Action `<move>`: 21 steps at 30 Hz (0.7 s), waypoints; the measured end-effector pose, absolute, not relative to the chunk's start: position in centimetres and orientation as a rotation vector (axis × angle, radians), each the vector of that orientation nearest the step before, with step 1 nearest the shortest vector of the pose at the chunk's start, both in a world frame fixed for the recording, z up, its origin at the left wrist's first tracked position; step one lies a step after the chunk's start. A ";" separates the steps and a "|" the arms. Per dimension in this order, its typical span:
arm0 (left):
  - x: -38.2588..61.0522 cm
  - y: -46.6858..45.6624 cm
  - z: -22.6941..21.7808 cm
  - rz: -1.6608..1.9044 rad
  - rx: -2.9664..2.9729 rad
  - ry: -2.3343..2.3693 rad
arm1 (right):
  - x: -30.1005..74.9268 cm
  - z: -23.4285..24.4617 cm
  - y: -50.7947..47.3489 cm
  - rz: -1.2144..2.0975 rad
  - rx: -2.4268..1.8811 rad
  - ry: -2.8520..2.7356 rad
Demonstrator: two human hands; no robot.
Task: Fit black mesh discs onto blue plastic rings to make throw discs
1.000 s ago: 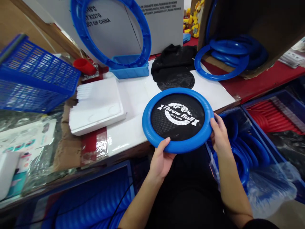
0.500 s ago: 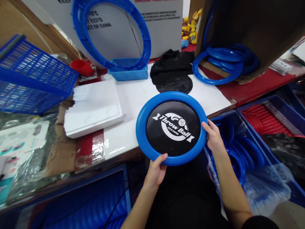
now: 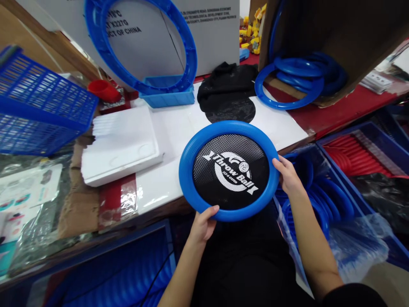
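Between my hands is a round throw-ball disc (image 3: pixel 204 198) with a blue plastic rim and a black mesh centre printed in white. My left hand (image 3: pixel 203 224) grips the rim at the lower left, thumb on top and fingers underneath. At the right edge, my right hand (image 3: pixel 287 174) pinches the rim the same way. The disc is held face up over the table's front edge. Just beyond it lie a black mesh circle (image 3: pixel 234 111) and a heap of black mesh fabric (image 3: pixel 223 87).
A blue ring (image 3: pixel 191 51) stands in a light-blue tray (image 3: pixel 168 99). White foam block (image 3: pixel 123 147) and blue basket (image 3: pixel 41 102) are at left. More blue rings (image 3: pixel 290 104) spill from a cardboard box (image 3: pixel 361 47). Crates below hold blue rings (image 3: pixel 332 198) and red parts (image 3: pixel 358 155).
The view has shifted slightly, so the surroundings sit a little further left. Both hands keep their hold on the disc, which has barely moved.
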State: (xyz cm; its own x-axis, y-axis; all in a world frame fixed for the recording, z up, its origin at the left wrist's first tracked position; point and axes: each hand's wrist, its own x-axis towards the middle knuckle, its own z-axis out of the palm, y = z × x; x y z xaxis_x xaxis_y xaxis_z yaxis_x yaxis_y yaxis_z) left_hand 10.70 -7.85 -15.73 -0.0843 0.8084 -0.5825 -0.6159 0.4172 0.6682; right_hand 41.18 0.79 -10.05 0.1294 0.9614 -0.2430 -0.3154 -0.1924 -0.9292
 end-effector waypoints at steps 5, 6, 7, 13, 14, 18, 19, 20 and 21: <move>9.9 -7.6 -15.9 1.135 0.252 1.148 | 40.7 -9.7 1.4 1.343 -1.195 -0.798; 9.7 -7.6 -16.0 1.129 0.255 1.144 | 40.7 -9.8 1.3 1.320 -1.202 -0.811; 9.6 -7.6 -16.0 1.125 0.256 1.141 | 40.6 -9.9 1.1 1.296 -1.207 -0.822; 8.8 -7.3 -16.0 1.122 0.299 1.123 | 40.4 -11.3 -0.4 1.212 -1.207 -0.787; 8.6 -7.3 -16.0 1.123 0.312 1.122 | 40.4 -11.7 -0.7 1.219 -1.209 -0.764; 7.9 -7.2 -15.7 1.113 0.393 1.134 | 40.9 -14.1 -2.4 1.305 -1.193 -0.643; 7.7 -7.2 -15.6 1.112 0.424 1.150 | 41.2 -14.8 -2.8 1.329 -1.185 -0.619; 7.4 -7.2 -15.4 1.107 0.462 1.178 | 41.5 -15.4 -3.2 1.360 -1.182 -0.614; 7.2 -7.3 -15.1 1.098 0.510 1.215 | 41.9 -15.8 -3.6 1.389 -1.190 -0.634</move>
State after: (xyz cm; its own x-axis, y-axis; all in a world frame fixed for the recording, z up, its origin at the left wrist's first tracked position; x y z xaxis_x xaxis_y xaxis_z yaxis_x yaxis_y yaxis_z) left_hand 7.18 -7.27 -15.07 -0.0430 0.8744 -0.4833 -0.3928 0.4300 0.8129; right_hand 41.94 -3.55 -15.79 0.1557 0.9435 -0.2924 -0.3970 -0.2113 -0.8932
